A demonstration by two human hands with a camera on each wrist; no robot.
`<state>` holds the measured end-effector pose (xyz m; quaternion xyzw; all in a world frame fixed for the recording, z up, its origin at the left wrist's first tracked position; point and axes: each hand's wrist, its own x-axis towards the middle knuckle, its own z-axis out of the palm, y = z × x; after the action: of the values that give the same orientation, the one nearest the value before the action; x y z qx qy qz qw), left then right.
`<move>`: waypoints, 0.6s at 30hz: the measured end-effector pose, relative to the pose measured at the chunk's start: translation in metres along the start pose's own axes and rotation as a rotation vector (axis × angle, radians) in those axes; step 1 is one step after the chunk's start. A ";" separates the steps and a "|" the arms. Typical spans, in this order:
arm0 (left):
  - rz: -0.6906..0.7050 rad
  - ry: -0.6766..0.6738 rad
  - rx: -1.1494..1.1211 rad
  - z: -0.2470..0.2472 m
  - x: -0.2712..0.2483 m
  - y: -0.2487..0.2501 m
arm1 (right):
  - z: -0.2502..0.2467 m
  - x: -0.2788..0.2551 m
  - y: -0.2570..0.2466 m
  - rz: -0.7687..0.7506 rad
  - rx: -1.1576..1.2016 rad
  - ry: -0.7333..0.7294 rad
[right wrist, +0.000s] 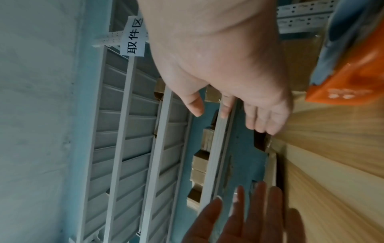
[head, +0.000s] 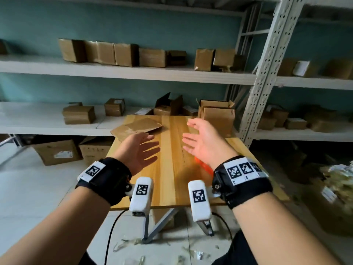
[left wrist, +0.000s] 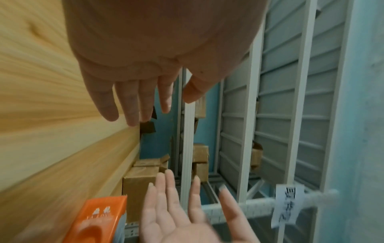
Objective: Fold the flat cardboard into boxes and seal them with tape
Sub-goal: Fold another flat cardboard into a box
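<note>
Head view puts the flat cardboard (head: 136, 127) at the far left corner of the wooden surface (head: 172, 169), above centre of the frame, with your left hand (head: 140, 152) just below it and not touching it. Your fingers (head: 152, 145) there are straight and spread, holding nothing. Your right hand (head: 202, 144) hovers right of centre, palm turned inward, its fingers (head: 193, 124) also apart and empty; the two palms face each other over bare wood.

An orange tape dispenser (head: 203, 165) peeks out beneath your right wrist here, mostly hidden. The left wrist view shows it plainly at lower left (left wrist: 97, 220), lying on the surface, with a folded box (left wrist: 141, 182) beyond it at the surface's edge. The right wrist view catches the dispenser at upper right (right wrist: 349, 65) and a paper label (right wrist: 135, 36) with printed characters on the shelf frame, top of the frame.

Count: two hands, one dispenser, one stack of flat cardboard whose sheets are too blurred to number. Shelves (head: 133, 72) behind hold many boxes.
</note>
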<state>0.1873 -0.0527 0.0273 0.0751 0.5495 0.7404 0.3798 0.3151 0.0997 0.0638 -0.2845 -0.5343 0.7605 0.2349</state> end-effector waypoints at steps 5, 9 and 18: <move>0.021 -0.016 -0.295 -0.043 0.020 -0.027 | 0.001 0.015 0.054 -0.232 0.172 -0.001; 0.069 -0.070 -0.306 -0.042 0.040 -0.015 | 0.002 0.034 0.064 -0.186 0.135 -0.072; 0.033 0.045 -0.459 -0.046 0.093 0.001 | 0.016 0.061 0.072 -0.086 0.234 -0.057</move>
<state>0.0977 -0.0277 -0.0180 -0.0206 0.3738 0.8535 0.3625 0.2559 0.1065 -0.0114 -0.2103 -0.4602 0.8147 0.2834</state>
